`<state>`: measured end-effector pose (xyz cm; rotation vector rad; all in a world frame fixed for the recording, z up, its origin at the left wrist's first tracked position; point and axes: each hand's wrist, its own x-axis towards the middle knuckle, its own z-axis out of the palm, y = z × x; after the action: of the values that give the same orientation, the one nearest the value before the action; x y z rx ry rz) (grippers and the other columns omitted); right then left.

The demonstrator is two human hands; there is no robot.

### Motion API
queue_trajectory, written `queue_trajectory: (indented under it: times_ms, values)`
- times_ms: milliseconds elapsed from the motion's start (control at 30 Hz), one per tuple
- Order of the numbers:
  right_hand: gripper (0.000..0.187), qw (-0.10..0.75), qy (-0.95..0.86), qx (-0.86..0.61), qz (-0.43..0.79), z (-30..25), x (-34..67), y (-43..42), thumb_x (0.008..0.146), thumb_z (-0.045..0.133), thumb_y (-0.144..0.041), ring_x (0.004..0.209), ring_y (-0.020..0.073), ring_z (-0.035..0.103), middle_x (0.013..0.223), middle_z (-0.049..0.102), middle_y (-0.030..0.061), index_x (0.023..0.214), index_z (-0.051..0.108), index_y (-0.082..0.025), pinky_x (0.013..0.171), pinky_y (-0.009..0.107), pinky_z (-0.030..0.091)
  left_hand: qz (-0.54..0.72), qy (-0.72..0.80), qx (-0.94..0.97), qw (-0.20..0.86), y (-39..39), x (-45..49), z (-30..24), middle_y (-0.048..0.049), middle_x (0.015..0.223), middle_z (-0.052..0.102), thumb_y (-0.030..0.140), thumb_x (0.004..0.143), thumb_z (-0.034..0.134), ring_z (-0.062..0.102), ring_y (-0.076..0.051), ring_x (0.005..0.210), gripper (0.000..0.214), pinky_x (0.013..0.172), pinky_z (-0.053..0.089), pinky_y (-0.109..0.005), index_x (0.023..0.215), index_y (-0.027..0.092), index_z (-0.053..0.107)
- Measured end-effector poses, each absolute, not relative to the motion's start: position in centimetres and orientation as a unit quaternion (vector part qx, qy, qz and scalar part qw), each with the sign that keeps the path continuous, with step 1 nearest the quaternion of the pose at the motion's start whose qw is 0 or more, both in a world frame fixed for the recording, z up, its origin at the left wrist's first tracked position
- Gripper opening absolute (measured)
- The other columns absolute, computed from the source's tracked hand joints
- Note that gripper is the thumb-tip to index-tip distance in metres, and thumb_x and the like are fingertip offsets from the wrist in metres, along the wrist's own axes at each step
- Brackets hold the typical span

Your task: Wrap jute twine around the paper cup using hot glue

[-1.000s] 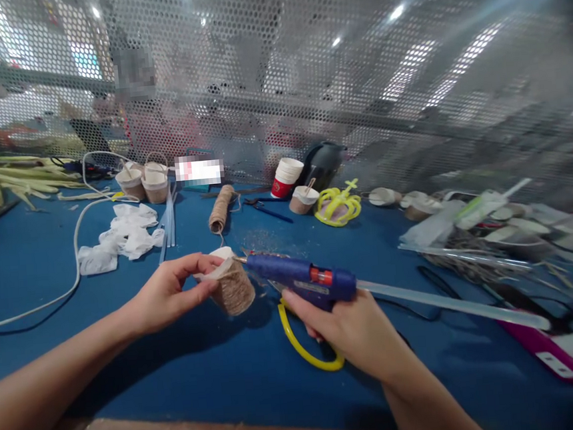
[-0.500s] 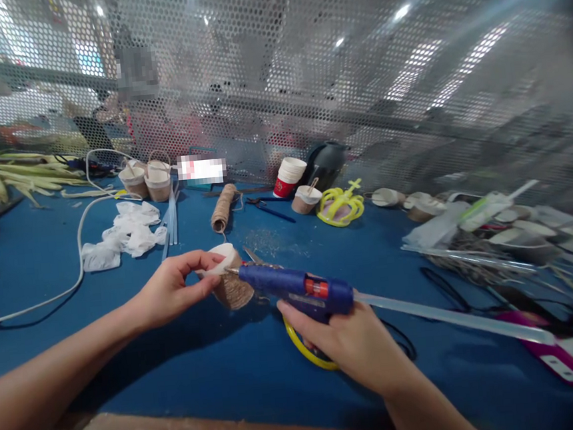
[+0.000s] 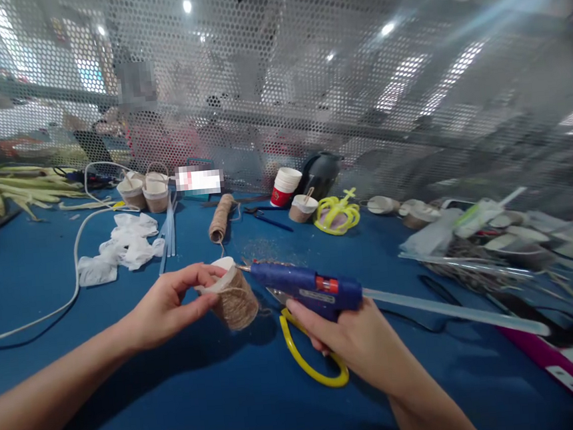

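Note:
My left hand (image 3: 176, 303) pinches the white rim of a small paper cup (image 3: 235, 304) wrapped in brown twine, tilted above the table. In my right hand (image 3: 344, 334) is a blue hot glue gun (image 3: 305, 287), its metal nozzle close to the cup's right side near the rim. A long clear glue stick (image 3: 450, 309) sticks out of the gun's back. From the cup a strand runs up to a roll of twine (image 3: 221, 218) lying behind it. Scissors with yellow handles (image 3: 317, 363) lie under the gun, their blades partly hidden.
On the blue table (image 3: 192, 397) are crumpled white pieces (image 3: 131, 245), clear glue sticks (image 3: 168, 229), blue-handled pliers (image 3: 271, 217) and a yellow crown-shaped piece (image 3: 336, 214). Wrapped cups (image 3: 156, 193) and stacked paper cups (image 3: 284, 185) stand along the perforated screen (image 3: 236, 99). A magenta power strip (image 3: 555, 362) lies at right.
The glue gun's nozzle has moved slightly right, off the cup's rim. The cup stays in my left hand, showing more of its wrapped side. The whole view has shifted a little.

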<state>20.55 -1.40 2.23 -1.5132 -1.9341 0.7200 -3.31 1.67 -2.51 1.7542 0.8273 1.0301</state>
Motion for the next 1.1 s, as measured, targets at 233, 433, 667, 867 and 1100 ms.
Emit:
queue_trajectory:
  times_ms: [233,433,667,867,1100]
  values:
    - [0.030,0.277,-0.722,-0.564,0.289,2.3,20.8,-1.4,0.080,0.052,-0.033,0.038,0.0105,0.047,0.041,0.048,-0.0037,0.053,0.048,-0.020,0.041,0.022,0.039,0.416,0.336,0.712,0.454,1.6,-3.3,-2.4,-0.0119,0.105,0.063,0.027,0.081,0.052,0.056,-0.020,0.104,0.014,0.090,0.041,-0.030,0.075,0.014,0.052]
    - [0.033,0.273,-0.713,-0.568,0.306,2.4,20.8,-1.4,0.080,0.051,-0.034,0.038,0.0103,0.047,0.040,0.047,-0.0037,0.051,0.045,-0.020,0.043,0.022,0.041,0.419,0.326,0.714,0.457,1.6,-3.4,-2.6,-0.0127,0.107,0.063,0.028,0.081,0.053,0.057,-0.021,0.104,0.016,0.088,0.043,-0.030,0.075,0.014,0.052]
    - [0.033,0.280,-0.707,-0.569,0.313,2.7,20.6,-1.5,0.079,0.052,-0.034,0.039,0.0102,0.046,0.039,0.047,-0.0034,0.050,0.046,-0.020,0.044,0.023,0.042,0.416,0.325,0.718,0.454,1.6,-3.3,-2.5,-0.0132,0.107,0.062,0.025,0.082,0.052,0.056,-0.021,0.106,0.014,0.090,0.042,-0.031,0.075,0.014,0.052]
    - [0.037,0.280,-0.700,-0.551,0.358,2.8,20.6,-1.4,0.079,0.054,-0.037,0.036,0.0081,0.043,0.038,0.045,-0.0042,0.047,0.044,-0.020,0.044,0.022,0.043,0.415,0.337,0.716,0.449,1.8,-3.3,-2.5,-0.0126,0.107,0.063,0.029,0.081,0.053,0.058,-0.021,0.103,0.016,0.090,0.043,-0.032,0.075,0.014,0.052]
    - [0.022,0.353,-0.598,-0.490,0.527,2.8,21.7,-0.2,0.075,0.056,-0.033,0.031,0.0051,0.033,0.036,0.041,-0.0091,0.085,0.059,-0.013,0.034,0.018,0.027,0.428,0.357,0.710,0.431,2.2,-3.5,-3.0,-0.0117,0.105,0.065,0.029,0.079,0.055,0.059,-0.020,0.096,0.016,0.087,0.044,-0.030,0.075,0.013,0.055]
